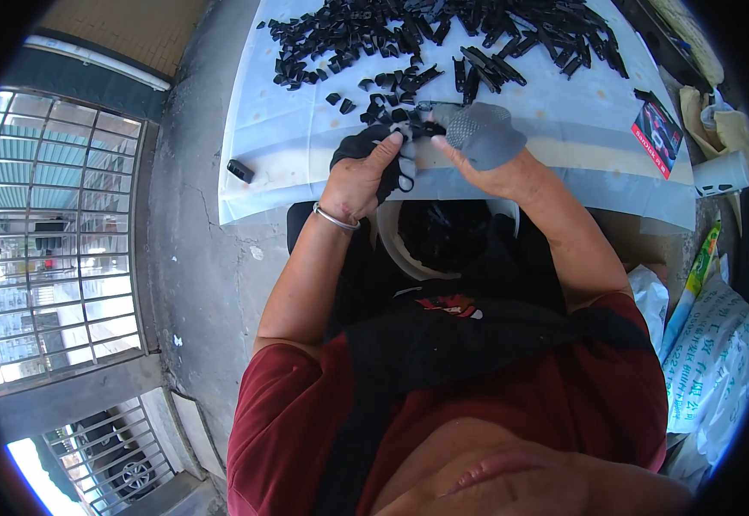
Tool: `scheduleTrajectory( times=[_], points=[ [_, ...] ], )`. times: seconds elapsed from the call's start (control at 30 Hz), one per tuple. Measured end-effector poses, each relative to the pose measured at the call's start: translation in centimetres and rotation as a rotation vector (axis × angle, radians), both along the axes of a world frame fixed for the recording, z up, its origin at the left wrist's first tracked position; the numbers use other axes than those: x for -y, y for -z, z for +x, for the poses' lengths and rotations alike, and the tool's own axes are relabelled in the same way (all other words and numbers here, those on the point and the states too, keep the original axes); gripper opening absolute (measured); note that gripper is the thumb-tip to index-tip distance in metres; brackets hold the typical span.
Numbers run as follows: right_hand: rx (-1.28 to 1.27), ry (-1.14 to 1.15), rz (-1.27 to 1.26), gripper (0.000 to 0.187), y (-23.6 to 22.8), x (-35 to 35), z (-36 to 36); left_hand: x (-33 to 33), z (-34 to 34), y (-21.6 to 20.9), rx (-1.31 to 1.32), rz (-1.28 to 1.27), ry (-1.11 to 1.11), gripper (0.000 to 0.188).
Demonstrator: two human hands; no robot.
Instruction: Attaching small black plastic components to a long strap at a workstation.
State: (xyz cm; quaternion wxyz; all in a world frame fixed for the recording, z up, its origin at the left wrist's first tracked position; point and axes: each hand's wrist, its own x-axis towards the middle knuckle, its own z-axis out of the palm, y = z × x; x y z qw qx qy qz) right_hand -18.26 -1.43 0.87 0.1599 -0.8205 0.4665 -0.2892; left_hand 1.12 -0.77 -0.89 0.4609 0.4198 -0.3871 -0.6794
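My left hand (366,172), in a black and pale glove that leaves the thumb bare, is closed with the thumb pressed against the fingers. At its fingertips is a small black plastic part (428,129). My right hand (488,150), under a grey mesh-like covering, is curled close on the other side of that part, its bare thumb pointing at it. What the right fingers hold is hidden. Just beyond the hands, loose small black plastic pieces (383,110) lie on the white-covered table (297,129).
A big heap of black parts (340,39) spreads over the far table, with longer black strips (491,69) at right. Below the table edge stands a pale bucket (389,241) holding dark pieces. A small black object (239,170) lies left, a red card package (656,136) right. White sacks (710,361) stand beside me.
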Motion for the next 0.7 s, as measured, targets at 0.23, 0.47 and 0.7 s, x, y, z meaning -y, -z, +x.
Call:
scheduleTrajectory(
  times=[0.23,0.47,0.7],
  points=[
    [0.025,-0.202,-0.314,0.028,1.3,0.0,0.0,-1.0,-0.9,0.5,0.227,-0.249,0.17,0.026],
    [0.088,-0.19,-0.029,0.027,0.4,-0.5,0.2,-1.9,-2.3,-0.1,0.421,-0.335,-0.074,0.037],
    [0.075,-0.105,-0.035,0.027,-1.0,-1.0,-1.5,-1.3,-1.8,-0.2,0.381,-0.23,-0.083,0.037]
  ],
)
